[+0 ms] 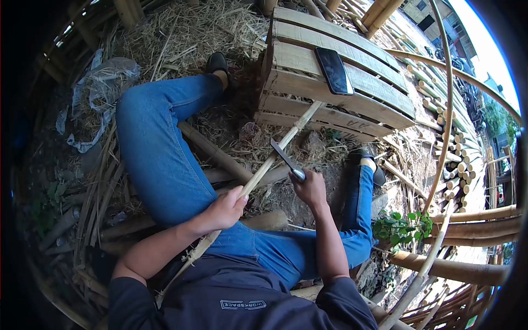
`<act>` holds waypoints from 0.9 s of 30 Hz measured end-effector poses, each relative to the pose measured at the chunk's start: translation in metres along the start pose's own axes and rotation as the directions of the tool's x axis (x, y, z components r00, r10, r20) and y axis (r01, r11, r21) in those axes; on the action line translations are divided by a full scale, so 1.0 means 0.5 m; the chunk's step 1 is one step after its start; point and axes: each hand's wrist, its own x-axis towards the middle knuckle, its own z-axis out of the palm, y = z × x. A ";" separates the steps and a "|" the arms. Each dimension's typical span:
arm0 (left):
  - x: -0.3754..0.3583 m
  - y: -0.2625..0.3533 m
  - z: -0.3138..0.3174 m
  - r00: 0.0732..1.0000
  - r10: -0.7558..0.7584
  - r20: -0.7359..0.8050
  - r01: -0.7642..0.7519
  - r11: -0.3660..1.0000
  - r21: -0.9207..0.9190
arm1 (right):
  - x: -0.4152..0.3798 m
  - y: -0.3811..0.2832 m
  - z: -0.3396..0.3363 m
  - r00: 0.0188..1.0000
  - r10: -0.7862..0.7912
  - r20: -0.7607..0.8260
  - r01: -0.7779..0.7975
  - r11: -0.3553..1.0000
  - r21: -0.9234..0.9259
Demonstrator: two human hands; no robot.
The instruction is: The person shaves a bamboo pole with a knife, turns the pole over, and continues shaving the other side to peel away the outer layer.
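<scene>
A long, pale bamboo strip point(260, 172) runs slantwise from beside my waist up to a slatted wooden crate point(308, 71), its far end at the crate's side. My left hand point(226, 210) is closed around the strip, near my thigh. In my right hand point(310, 189) is the handle of a knife point(287, 159). The blade lies across the strip, a little beyond my left hand, and appears to touch it. Small rough nodes show along the strip.
A phone point(334, 70) lies on top of the crate. Bamboo shavings point(192, 33) cover the ground, and a crumpled plastic sheet point(107, 77) is at the left. Stacked bamboo poles point(459, 165) and a leafy plant point(404, 228) stand at the right. Thick bamboo pieces point(217, 154) lie between my legs.
</scene>
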 end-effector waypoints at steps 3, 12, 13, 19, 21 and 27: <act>0.007 0.003 -0.004 0.992 -0.100 0.076 0.111 0.981 -0.159 | -0.023 -0.023 -0.008 0.991 -0.112 0.075 0.114 0.993 -0.017; 0.058 0.056 -0.021 0.884 -0.363 0.295 0.454 0.817 -0.356 | -0.030 -0.038 0.039 0.990 -0.094 0.109 0.086 0.993 0.075; 0.054 0.053 -0.013 0.929 -0.305 0.207 0.355 0.893 -0.277 | -0.029 -0.033 0.049 0.992 -0.080 0.096 0.073 0.995 0.067; 0.062 0.047 -0.011 0.950 -0.275 0.146 0.304 0.918 -0.255 | -0.002 -0.038 0.054 0.999 -0.035 0.042 0.037 0.999 -0.038; 0.063 0.040 -0.012 0.954 -0.255 0.161 0.293 0.910 -0.292 | 0.004 -0.030 0.065 0.998 -0.057 0.013 0.057 0.998 -0.031; 0.055 0.050 -0.014 0.940 -0.277 0.201 0.330 0.889 -0.317 | 0.050 0.068 0.035 0.980 0.121 -0.157 -0.125 0.992 -0.018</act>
